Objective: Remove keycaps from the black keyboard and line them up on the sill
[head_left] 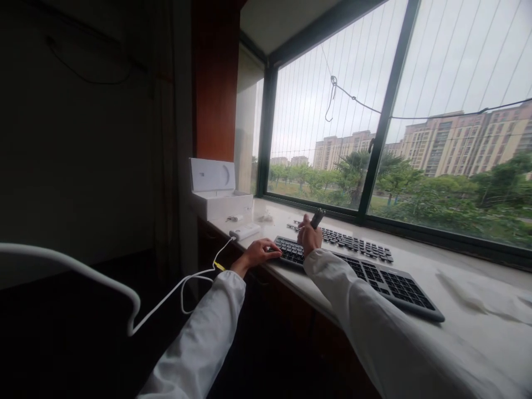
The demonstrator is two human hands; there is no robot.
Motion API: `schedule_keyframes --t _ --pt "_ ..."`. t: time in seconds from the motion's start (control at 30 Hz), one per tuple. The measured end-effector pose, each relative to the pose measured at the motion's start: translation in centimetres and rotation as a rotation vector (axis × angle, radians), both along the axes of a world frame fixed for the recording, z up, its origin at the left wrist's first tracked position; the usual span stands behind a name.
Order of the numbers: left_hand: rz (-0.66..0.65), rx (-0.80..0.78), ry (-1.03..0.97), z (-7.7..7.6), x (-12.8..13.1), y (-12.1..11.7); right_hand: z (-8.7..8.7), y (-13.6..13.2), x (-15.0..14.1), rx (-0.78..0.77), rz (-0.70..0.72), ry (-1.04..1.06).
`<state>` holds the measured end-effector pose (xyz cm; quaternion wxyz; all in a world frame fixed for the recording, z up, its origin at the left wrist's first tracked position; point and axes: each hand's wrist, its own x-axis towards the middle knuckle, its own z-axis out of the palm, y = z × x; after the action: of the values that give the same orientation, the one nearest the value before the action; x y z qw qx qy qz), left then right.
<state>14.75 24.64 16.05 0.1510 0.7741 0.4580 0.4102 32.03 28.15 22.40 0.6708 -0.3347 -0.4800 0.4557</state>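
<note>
A grey keyboard [374,280] with dark keys lies along the front of a pale window sill [477,288]. My left hand [260,252] rests on its left end, fingers curled over the corner keys. My right hand [310,235] hovers above the keyboard's left part, closed round a small dark tool [317,217] that points up and away. A second row of loose dark keys or another keyboard [353,243] lies behind, nearer the window. Both my arms are in white sleeves.
An open white box [218,191] stands at the sill's left end, with a white power bank [245,231] and its white cable [174,288] hanging off the edge. Crumpled clear plastic [477,296] lies at the right. The barred window [386,111] rises right behind.
</note>
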Motion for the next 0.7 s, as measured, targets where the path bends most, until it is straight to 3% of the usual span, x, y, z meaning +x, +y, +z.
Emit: schedule_keyframes --t 0.3,0.47,0.7 --pt "-0.038 0.006 0.025 0.0 -0.4 0.1 -3.1 2.3 -3.3 -0.138 0.058 0.394" --pt "-0.040 -0.010 0.033 0.2 -0.4 -0.1 -3.3 2.3 -3.7 -0.113 0.151 0.356" --pt "-0.059 -0.027 0.005 0.5 -0.2 -0.4 -4.2 3.3 -4.1 -0.122 0.147 0.235"
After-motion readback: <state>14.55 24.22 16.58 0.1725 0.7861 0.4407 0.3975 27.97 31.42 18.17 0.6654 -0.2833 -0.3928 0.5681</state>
